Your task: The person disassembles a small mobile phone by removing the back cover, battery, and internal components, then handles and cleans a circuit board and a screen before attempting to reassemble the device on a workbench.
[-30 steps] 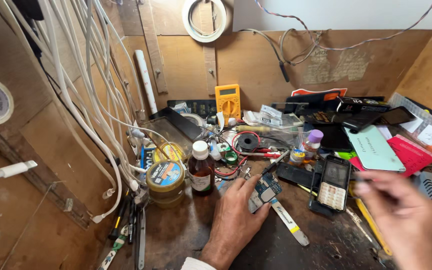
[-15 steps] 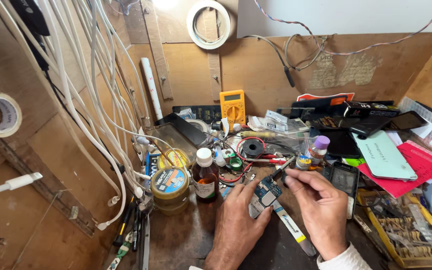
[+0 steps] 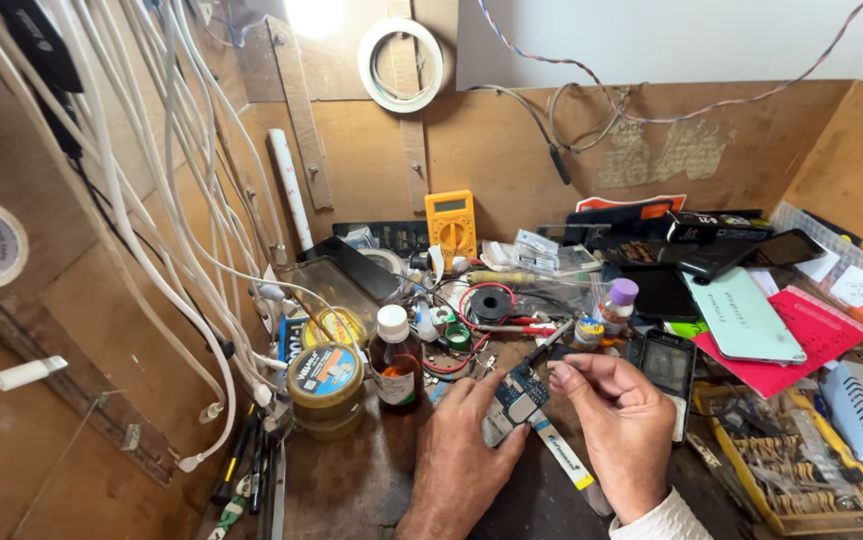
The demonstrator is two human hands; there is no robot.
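Working at lower centre of frame: left hand (image 3: 467, 450) pinning a small blue circuit board (image 3: 518, 393) flat on the bench, right hand (image 3: 620, 420) pinching a thin tool (image 3: 550, 343) over it. Board bared; phone shell (image 3: 668, 364) lying apart, rightward.

Both our hands are bare, without gloves or rings. At the wrist of our right hand (image 3: 624, 428) sits a white ribbed knit cuff; our left hand (image 3: 467, 450) shows no sleeve.
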